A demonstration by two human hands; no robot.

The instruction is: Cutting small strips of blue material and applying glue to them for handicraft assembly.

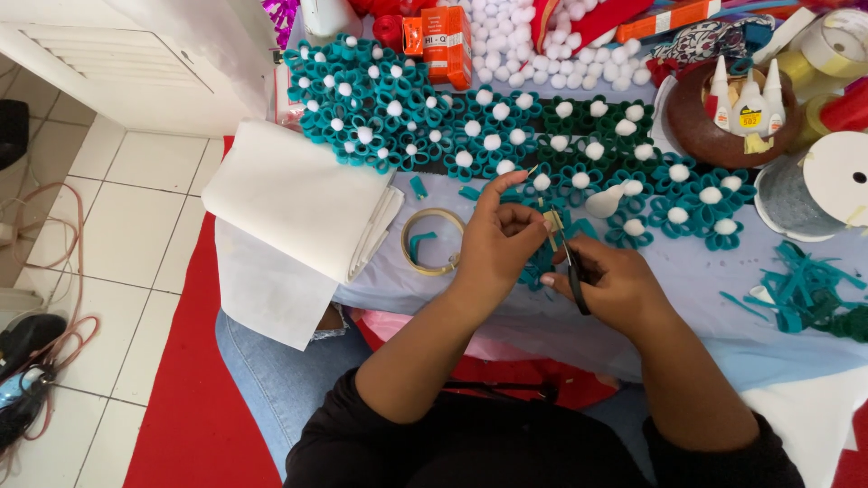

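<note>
My left hand (500, 240) pinches a small piece of teal felt (541, 264) over the pale blue table cover (687, 298). My right hand (608, 282) grips black-handled scissors (570, 264), whose gold blades point up toward the left fingers. Just beyond the hands lies a long row of finished teal felt flowers with white pompom centres (488, 136). What exactly sits between the fingertips is partly hidden.
A folded white cloth (298, 203) lies at the left, a tape ring (432, 240) beside it. Teal scraps (805, 289) are at the right. A bowl with glue bottles (741, 113), ribbon spools (827, 181), white pompoms (542, 41) and an orange box (448, 45) sit farther back.
</note>
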